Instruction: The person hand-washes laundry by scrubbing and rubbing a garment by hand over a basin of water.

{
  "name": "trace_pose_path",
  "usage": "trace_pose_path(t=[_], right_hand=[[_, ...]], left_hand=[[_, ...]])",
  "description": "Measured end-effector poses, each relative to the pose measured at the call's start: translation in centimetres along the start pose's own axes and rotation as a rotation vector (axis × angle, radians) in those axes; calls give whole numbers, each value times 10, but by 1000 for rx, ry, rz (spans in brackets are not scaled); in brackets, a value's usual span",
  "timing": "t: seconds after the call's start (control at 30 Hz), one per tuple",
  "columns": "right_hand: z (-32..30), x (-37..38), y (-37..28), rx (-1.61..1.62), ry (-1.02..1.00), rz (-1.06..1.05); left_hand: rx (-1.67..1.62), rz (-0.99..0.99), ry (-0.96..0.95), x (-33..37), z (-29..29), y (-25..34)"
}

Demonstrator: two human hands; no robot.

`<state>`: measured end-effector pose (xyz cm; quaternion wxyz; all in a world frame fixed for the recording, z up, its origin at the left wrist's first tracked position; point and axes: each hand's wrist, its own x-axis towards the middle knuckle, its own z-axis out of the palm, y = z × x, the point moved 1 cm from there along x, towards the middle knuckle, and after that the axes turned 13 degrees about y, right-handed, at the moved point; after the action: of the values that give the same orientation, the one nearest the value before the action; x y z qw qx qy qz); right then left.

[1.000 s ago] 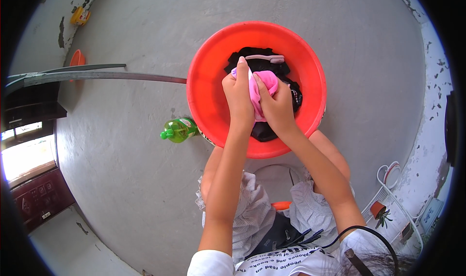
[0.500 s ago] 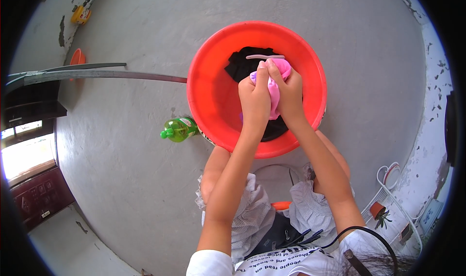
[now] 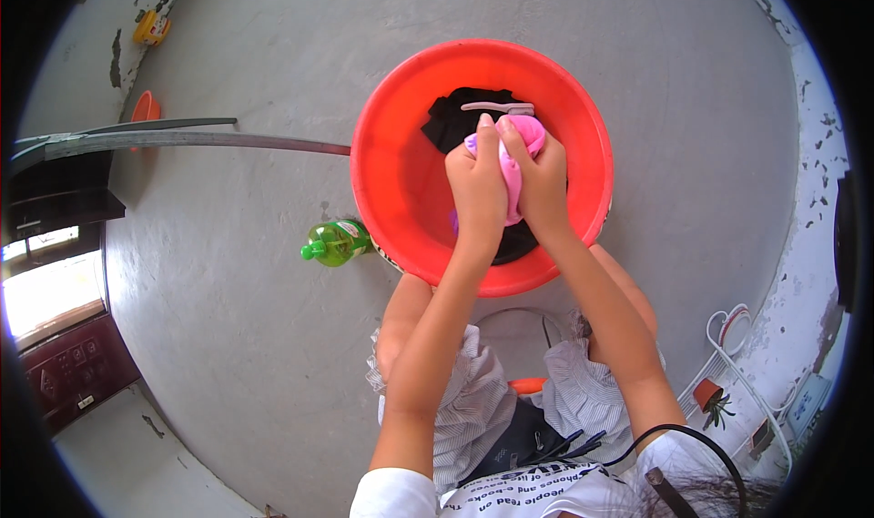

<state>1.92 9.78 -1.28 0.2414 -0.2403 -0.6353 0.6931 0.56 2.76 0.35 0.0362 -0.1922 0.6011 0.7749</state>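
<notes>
A large red plastic basin (image 3: 391,181) stands on the grey floor in front of my knees. Inside it lies dark clothing (image 3: 455,117) with a pale strap on top. My left hand (image 3: 475,186) and my right hand (image 3: 539,179) are pressed together over the basin, both gripping a bunched pink cloth (image 3: 514,154) between them. The lower part of the pink cloth hangs down behind my left hand. My fingers cover most of it.
A green plastic bottle (image 3: 335,242) lies on the floor by the basin's left edge. A long dark pole (image 3: 200,140) runs from the left wall to the basin. An orange dish (image 3: 144,106) and a yellow object (image 3: 151,28) sit far left. A white wire rack (image 3: 728,354) stands at right.
Both hands have moved with the pink cloth from the basin's near middle toward its far side, keeping their grip and rubbing it between them.
</notes>
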Motion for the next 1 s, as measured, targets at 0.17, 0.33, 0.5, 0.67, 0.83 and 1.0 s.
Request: trace_pose_path(t=[0.17,0.33,0.5,0.67,0.83,1.0], right_hand=[[-1,6,-3,-30,9,28],[2,-1,-4,11,4,16],[10,-22,-4,-52,-40,-86],[5,-14,-4,-66,-22,-30],[1,6,4,12,9,30],[2,5,4,1,17,28]], left_hand=[[24,34,34,0,3,-8],[61,87,-15,7,-4,-3],[-22,28,40,21,-14,5],[-16,60,23,12,-9,2],[87,13,16,-1,-3,-8],[116,24,0,1,-6,-8]])
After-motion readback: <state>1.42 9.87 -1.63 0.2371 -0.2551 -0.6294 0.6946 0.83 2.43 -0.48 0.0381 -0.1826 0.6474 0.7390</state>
